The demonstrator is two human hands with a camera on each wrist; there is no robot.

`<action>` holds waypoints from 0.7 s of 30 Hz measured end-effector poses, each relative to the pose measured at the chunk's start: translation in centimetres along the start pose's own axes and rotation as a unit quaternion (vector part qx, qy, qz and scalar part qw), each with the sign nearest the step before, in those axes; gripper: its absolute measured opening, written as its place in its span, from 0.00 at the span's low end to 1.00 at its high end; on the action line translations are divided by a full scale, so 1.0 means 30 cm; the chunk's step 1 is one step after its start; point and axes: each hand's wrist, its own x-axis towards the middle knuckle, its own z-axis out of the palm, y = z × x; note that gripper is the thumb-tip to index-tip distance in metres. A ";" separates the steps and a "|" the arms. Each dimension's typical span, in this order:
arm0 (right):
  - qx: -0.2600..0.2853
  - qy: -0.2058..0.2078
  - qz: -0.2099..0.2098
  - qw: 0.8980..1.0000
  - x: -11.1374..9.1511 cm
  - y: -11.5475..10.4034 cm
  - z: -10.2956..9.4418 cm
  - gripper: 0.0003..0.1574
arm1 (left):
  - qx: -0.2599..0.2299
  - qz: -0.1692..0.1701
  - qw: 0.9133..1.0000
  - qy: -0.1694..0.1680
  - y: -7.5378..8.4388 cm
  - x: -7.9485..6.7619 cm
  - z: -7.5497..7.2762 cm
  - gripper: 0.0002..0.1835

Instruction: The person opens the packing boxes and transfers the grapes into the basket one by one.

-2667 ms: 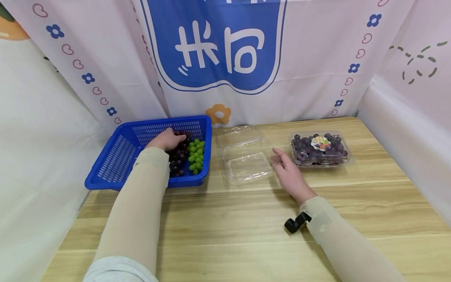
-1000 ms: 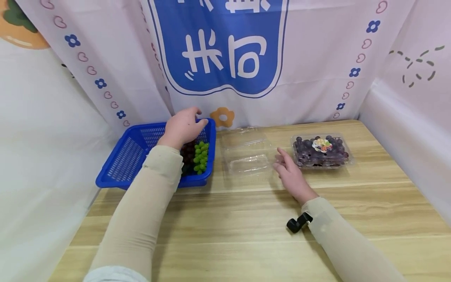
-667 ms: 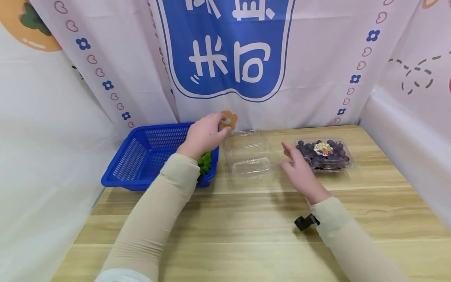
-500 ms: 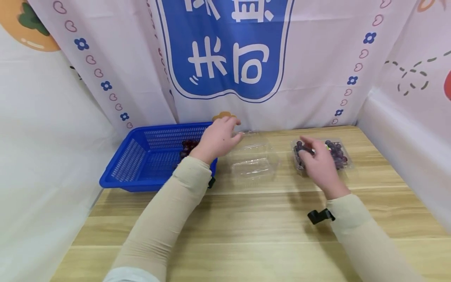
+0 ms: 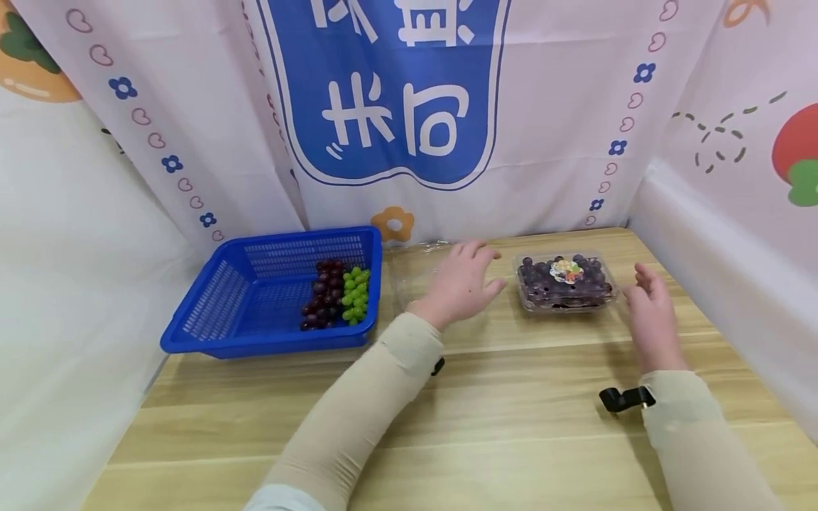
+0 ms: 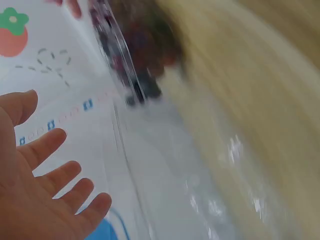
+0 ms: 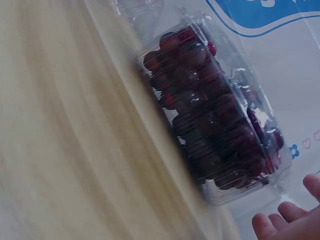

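Note:
A clear plastic box of dark grapes (image 5: 565, 285), lid down with a round fruit sticker, stands on the right part of the table. My right hand (image 5: 655, 319) is just off its right end, fingers relaxed and holding nothing. In the right wrist view the fingertips (image 7: 263, 226) show near the box's lower corner. My left hand (image 5: 461, 285) reaches across from the left with spread fingers, nothing in it, short of the box's left end. Under and behind that hand lies an unfilled clear clamshell (image 5: 409, 270), mostly hidden by it in the head view.
A blue plastic basket (image 5: 211, 341) at the back left holds a bunch of dark red grapes (image 5: 324, 294) and a bunch of green grapes (image 5: 355, 296) at its right end. A printed cloth (image 5: 549, 142) hangs along the wooden table's (image 5: 511, 426) back edge.
My left hand has left the grapes in the basket, without any, and moved right over the clamshell. My right hand has gone from beside the clamshell, across the grape box, to its right end.

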 end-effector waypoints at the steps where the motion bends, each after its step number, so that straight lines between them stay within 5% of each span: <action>1: 0.013 -0.008 -0.001 1.000 0.003 0.015 0.002 0.38 | -0.007 0.004 1.000 0.001 0.020 0.010 0.020 0.29; 12: 0.085 -0.088 -0.041 0.992 0.032 0.095 0.063 0.39 | -0.129 0.039 0.990 0.036 0.210 0.131 0.212 0.30; 16: 0.095 -0.094 -0.045 0.990 0.036 0.117 0.071 0.40 | -0.136 0.020 0.990 0.037 0.223 0.157 0.258 0.33; 21: 0.031 -0.073 -0.042 0.996 0.050 0.135 0.047 0.47 | -0.107 0.012 0.994 -0.006 0.214 0.188 0.288 0.40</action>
